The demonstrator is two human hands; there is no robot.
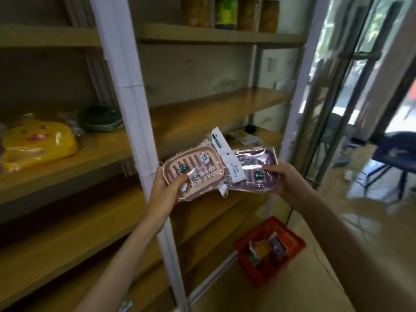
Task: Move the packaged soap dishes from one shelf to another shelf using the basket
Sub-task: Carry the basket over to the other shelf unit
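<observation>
My left hand (167, 186) grips a pink packaged soap dish (198, 167) with the thumb on its top face. My right hand (284, 176) grips a purple packaged soap dish (254, 168) by its right end. The two packs overlap in the middle, held in front of the white shelf post (135, 104). A white header card (227, 155) lies across them. Down on the floor at the right sits the orange basket (245, 262), with a few more packaged items (266, 247) inside. A wooden shelf board (202, 113) runs behind the packs.
On the left shelf lie a yellow duck-faced pack (38, 144) and a dark green pack (101, 119). Jars and cans (227, 12) stand on the top shelf. A small pack (243, 137) lies on a lower right shelf. A glass door (351, 86) is at the right.
</observation>
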